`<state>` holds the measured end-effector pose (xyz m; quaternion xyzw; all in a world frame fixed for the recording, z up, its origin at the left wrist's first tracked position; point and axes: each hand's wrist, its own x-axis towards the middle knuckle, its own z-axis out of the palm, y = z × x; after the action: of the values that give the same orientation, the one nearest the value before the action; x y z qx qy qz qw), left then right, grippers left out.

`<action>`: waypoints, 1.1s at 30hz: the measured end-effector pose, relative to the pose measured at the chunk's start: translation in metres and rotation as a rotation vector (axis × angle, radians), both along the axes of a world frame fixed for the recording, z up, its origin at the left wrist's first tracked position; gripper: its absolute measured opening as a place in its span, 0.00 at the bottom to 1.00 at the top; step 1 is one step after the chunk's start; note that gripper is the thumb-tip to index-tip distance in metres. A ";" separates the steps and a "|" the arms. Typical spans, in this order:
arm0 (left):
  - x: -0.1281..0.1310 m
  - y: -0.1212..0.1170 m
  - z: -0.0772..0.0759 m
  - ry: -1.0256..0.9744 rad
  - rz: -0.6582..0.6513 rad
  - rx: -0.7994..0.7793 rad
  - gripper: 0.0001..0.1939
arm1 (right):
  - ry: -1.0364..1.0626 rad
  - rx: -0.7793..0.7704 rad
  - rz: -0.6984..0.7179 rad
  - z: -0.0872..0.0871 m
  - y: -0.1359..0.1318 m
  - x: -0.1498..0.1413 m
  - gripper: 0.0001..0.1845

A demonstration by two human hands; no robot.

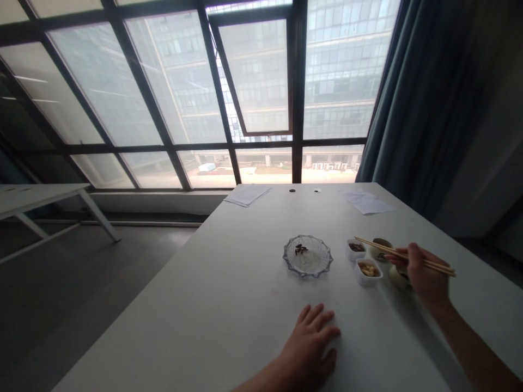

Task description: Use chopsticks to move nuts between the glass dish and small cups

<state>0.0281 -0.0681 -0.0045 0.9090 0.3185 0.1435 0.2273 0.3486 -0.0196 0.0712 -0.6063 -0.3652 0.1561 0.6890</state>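
Observation:
My right hand (428,276) grips a pair of wooden chopsticks (384,247), their tips over the small containers at the right. Below the tips, a small white cup (350,252) holds dark pieces. Nearer me a white square cup (369,280) contains pale yellowish pieces. Two greenish bowls stand beside them: a far bowl (381,243) and a near bowl (397,279) partly hidden by my hand. My left hand (311,344) rests on the table with fingers spread, holding nothing. Beyond it sits a clear glass dish (316,265) with several dark brown pieces (300,249) toward its left.
All of this stands on a white table (229,305). Paper sheets (247,195) lie at its far left corner, and more sheets (365,201) at the far right. Windows rise behind it, with a blue curtain (402,103) at the right. Another table (44,197) stands left.

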 end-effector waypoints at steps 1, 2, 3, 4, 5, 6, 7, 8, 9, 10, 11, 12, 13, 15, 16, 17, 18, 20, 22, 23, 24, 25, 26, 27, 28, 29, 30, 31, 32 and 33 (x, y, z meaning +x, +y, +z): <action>0.000 0.000 0.001 -0.003 0.001 0.000 0.19 | 0.006 -0.008 0.012 -0.001 0.000 0.001 0.20; 0.000 0.000 0.002 -0.005 0.003 0.000 0.19 | 0.005 -0.011 0.023 -0.003 0.001 0.002 0.20; 0.000 -0.001 0.002 -0.006 0.004 -0.002 0.19 | -0.001 -0.007 0.026 -0.003 0.002 0.003 0.19; 0.000 -0.001 0.003 -0.004 0.004 -0.004 0.19 | -0.010 0.002 0.026 -0.003 0.003 0.003 0.19; 0.000 -0.001 0.003 -0.001 0.005 -0.007 0.19 | -0.019 0.012 0.027 -0.002 0.004 0.002 0.19; 0.000 -0.001 0.003 0.001 0.005 -0.009 0.19 | -0.019 0.027 0.031 -0.001 0.004 0.001 0.19; 0.000 -0.002 0.003 0.002 0.006 -0.011 0.19 | -0.013 0.043 0.037 0.000 0.004 -0.002 0.20; 0.000 -0.002 0.003 0.002 0.006 -0.011 0.19 | -0.002 0.056 0.050 0.001 0.005 -0.007 0.20; 0.000 -0.002 0.003 0.001 0.006 -0.011 0.19 | 0.010 0.062 0.073 0.002 0.005 -0.013 0.21; 0.000 -0.002 0.003 -0.001 0.005 -0.010 0.20 | 0.018 0.059 0.102 0.003 0.007 -0.020 0.21; 0.000 -0.001 0.002 -0.003 0.004 -0.010 0.20 | 0.017 0.042 0.143 0.002 0.008 -0.028 0.22; 0.000 -0.001 0.001 -0.005 0.003 -0.010 0.20 | 0.007 0.018 0.196 0.001 0.011 -0.038 0.22; 0.000 -0.001 0.001 -0.008 0.003 -0.009 0.19 | -0.007 -0.006 0.255 -0.002 0.015 -0.047 0.22; 0.001 0.000 -0.002 -0.015 0.003 -0.004 0.19 | -0.030 -0.036 0.368 -0.009 0.026 -0.065 0.22; 0.001 0.000 -0.003 -0.017 0.004 0.001 0.19 | -0.039 -0.042 0.413 -0.013 0.032 -0.073 0.23; 0.001 0.000 -0.004 -0.018 0.006 0.006 0.19 | -0.044 -0.046 0.448 -0.017 0.038 -0.080 0.23; 0.002 0.000 -0.006 -0.017 0.006 0.011 0.19 | -0.045 -0.051 0.472 -0.021 0.044 -0.086 0.24; 0.002 0.000 -0.008 -0.015 0.001 0.019 0.19 | -0.044 -0.072 0.504 -0.028 0.054 -0.093 0.24; 0.002 0.000 -0.009 -0.021 -0.007 0.023 0.20 | -0.040 -0.088 0.516 -0.033 0.062 -0.096 0.25; 0.002 0.000 -0.010 -0.027 -0.010 0.024 0.20 | -0.037 -0.095 0.517 -0.036 0.065 -0.096 0.25; 0.002 0.000 -0.010 -0.033 -0.010 0.025 0.20 | -0.033 -0.100 0.516 -0.038 0.067 -0.096 0.25; 0.002 0.000 -0.009 -0.038 -0.012 0.025 0.20 | -0.030 -0.104 0.515 -0.040 0.069 -0.095 0.25; 0.001 0.000 -0.009 -0.042 -0.012 0.025 0.19 | -0.026 -0.107 0.515 -0.042 0.070 -0.095 0.25; 0.001 0.000 -0.008 -0.043 -0.014 0.023 0.19 | -0.023 -0.110 0.518 -0.044 0.071 -0.095 0.24; 0.001 0.000 -0.008 -0.044 -0.017 0.021 0.19 | -0.019 -0.113 0.520 -0.045 0.072 -0.095 0.24; 0.001 0.000 -0.007 -0.044 -0.020 0.019 0.19 | -0.015 -0.116 0.522 -0.046 0.072 -0.095 0.24; 0.000 0.000 -0.007 -0.045 -0.021 0.017 0.19 | -0.010 -0.118 0.521 -0.047 0.073 -0.096 0.24; 0.000 0.000 -0.007 -0.045 -0.020 0.017 0.19 | -0.005 -0.118 0.517 -0.048 0.073 -0.097 0.25; 0.000 0.000 -0.007 -0.044 -0.019 0.017 0.19 | 0.000 -0.116 0.511 -0.049 0.072 -0.099 0.25; 0.000 0.000 -0.007 -0.042 -0.018 0.017 0.20 | 0.004 -0.112 0.502 -0.050 0.072 -0.100 0.25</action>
<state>0.0280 -0.0685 -0.0114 0.9106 0.3044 0.1631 0.2272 0.2486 0.0523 0.0215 -0.5336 -0.4937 0.3435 0.5946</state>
